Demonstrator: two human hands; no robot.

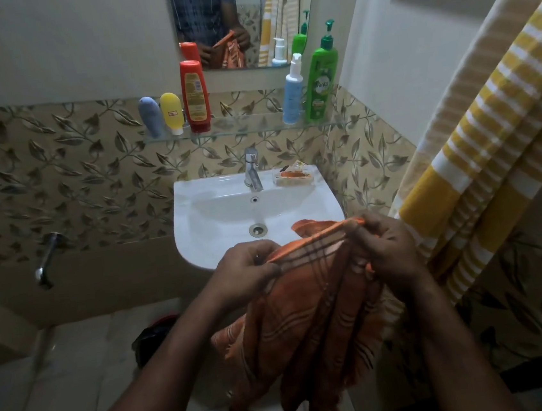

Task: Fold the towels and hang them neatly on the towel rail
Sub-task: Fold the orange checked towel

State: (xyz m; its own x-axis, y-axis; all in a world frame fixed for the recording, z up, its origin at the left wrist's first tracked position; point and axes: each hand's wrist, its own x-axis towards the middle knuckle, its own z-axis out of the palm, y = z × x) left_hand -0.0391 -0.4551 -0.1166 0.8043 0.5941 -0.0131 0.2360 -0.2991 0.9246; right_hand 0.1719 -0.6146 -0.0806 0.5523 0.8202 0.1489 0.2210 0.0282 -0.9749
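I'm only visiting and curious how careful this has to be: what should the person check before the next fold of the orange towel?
1. Left hand pinches the top edge of the orange towel: ok.
2. Right hand grips the same edge: ok.
3. Edge between the hands is taut: ok.
4. Cloth hangs flat: not ok, it falls in deep pleats.
5. Cloth clear of the sink: cannot tell.
6. Room on the rail: cannot tell, no rail in view; a yellow striped towel hangs at right.
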